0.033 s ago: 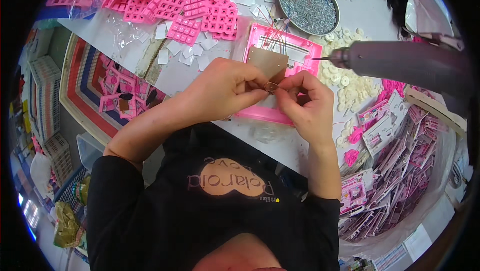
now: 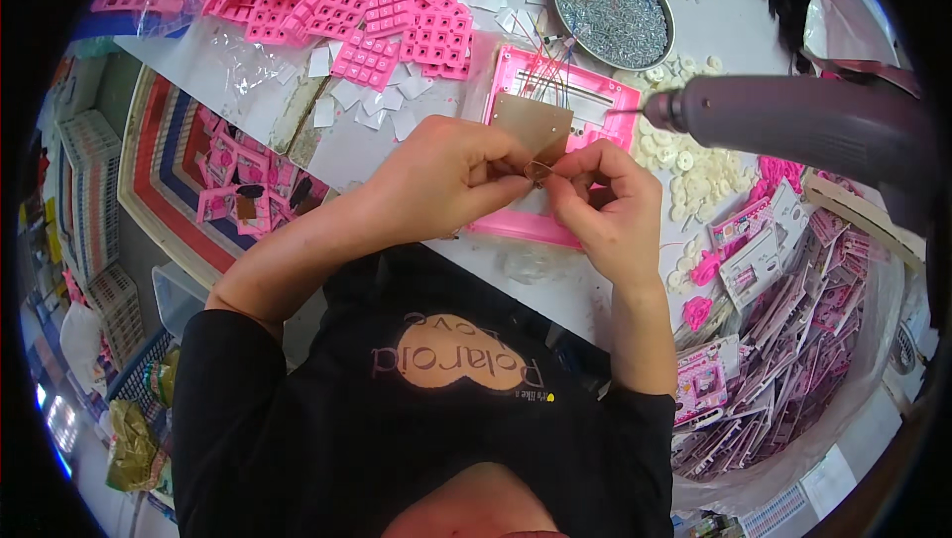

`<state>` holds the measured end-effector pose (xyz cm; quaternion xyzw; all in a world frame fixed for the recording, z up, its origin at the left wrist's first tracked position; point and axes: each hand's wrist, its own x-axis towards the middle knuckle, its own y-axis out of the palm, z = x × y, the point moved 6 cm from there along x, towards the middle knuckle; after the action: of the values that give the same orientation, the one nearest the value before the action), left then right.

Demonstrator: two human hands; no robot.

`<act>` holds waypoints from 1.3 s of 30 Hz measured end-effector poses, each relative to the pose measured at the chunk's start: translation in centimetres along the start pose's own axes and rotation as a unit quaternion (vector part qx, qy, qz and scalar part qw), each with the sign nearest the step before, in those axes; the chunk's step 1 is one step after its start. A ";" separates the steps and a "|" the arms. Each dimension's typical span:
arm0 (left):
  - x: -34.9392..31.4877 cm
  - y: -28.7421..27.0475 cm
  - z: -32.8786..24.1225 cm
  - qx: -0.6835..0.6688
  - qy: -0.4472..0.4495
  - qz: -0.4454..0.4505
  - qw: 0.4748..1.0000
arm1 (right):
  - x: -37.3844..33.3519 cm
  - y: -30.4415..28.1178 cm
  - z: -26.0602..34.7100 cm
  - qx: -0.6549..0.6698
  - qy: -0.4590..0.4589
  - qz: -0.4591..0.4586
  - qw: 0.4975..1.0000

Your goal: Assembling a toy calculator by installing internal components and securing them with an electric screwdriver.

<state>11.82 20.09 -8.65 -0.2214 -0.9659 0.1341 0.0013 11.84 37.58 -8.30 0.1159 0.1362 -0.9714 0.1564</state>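
Over a pink plastic housing (image 2: pixel 526 228) on the worktable, both my hands meet at a thin looped wire (image 2: pixel 538 169). My left hand (image 2: pixel 458 173) pinches the wire's left side between thumb and fingers. From the other side, my right hand (image 2: pixel 610 199) is closed on it with thumb and forefinger. Just beyond my fingertips a brown circuit board (image 2: pixel 533 126) lies tilted across the housing. Several thin coloured wires (image 2: pixel 545 72) rise behind the board. My fingers hide the wire's ends and the small part at its lower side.
An electric screwdriver (image 2: pixel 783 117) juts in from the right, its bit above the housing's right side. A bowl of screws (image 2: pixel 610 17), white plastic discs (image 2: pixel 684 156) and pink keypads (image 2: pixel 367 60) lie around. Left stands a striped basket (image 2: pixel 164 156); right, a bag of pink parts (image 2: pixel 783 369).
The electric screwdriver has shifted slightly to the left. My hands, the wire and the housing look the same.
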 end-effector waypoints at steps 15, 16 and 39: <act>-0.6 -0.4 -0.5 -0.027 -0.058 -0.037 0.997 | -0.1 -0.1 -0.2 0.011 -0.001 -0.007 1.000; -0.7 -0.2 -0.7 -0.007 -0.031 -0.039 0.999 | -0.1 0.0 -0.1 0.017 -0.011 -0.004 1.000; -1.2 0.9 0.9 -0.100 -0.113 -0.004 0.988 | -0.6 0.9 3.0 -0.224 -0.235 -0.126 0.937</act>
<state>13.23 20.15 -9.73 -0.1997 -0.9693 0.0608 -0.1298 12.17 36.05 -5.54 -0.1720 0.3232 -0.9269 0.0821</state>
